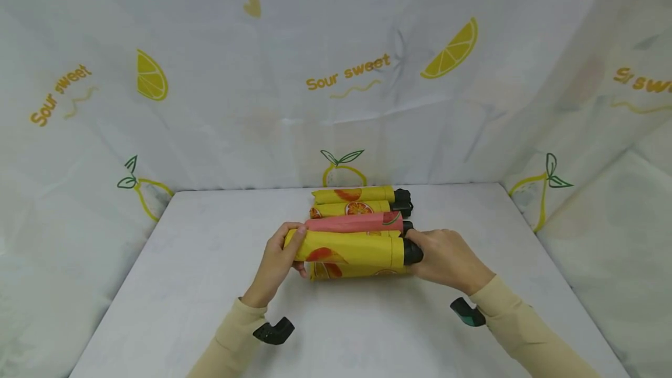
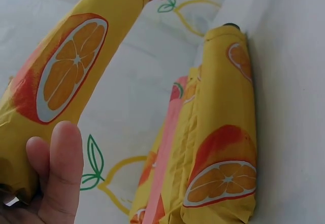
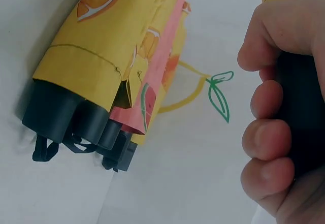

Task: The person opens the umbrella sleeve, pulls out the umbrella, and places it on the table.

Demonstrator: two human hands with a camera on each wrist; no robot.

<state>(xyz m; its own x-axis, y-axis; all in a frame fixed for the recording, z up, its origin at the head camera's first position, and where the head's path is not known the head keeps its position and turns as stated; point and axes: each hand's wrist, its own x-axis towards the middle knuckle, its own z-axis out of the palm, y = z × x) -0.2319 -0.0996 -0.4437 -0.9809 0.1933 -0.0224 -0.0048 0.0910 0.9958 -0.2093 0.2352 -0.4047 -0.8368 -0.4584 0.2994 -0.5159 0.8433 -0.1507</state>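
Note:
A folded umbrella in a yellow sleeve printed with orange slices (image 1: 357,249) is held level above the table, also large in the left wrist view. My left hand (image 1: 278,256) grips its left end, thumb on the near side. The fingers of my right hand (image 1: 446,258) curl round its black handle (image 3: 304,117). Beneath and behind it, several folded umbrellas lie side by side with black handles to the right. A yellow umbrella (image 2: 223,117) is nearest to me, a pink one (image 1: 354,222) lies among them, and another yellow one (image 1: 354,195) is at the back.
The umbrellas lie on a white-covered table (image 1: 210,284). At the table's far edge rises a white cloth backdrop (image 1: 226,109) with lemon prints and lettering. Black wrist-worn devices (image 1: 274,331) sit below both sleeves.

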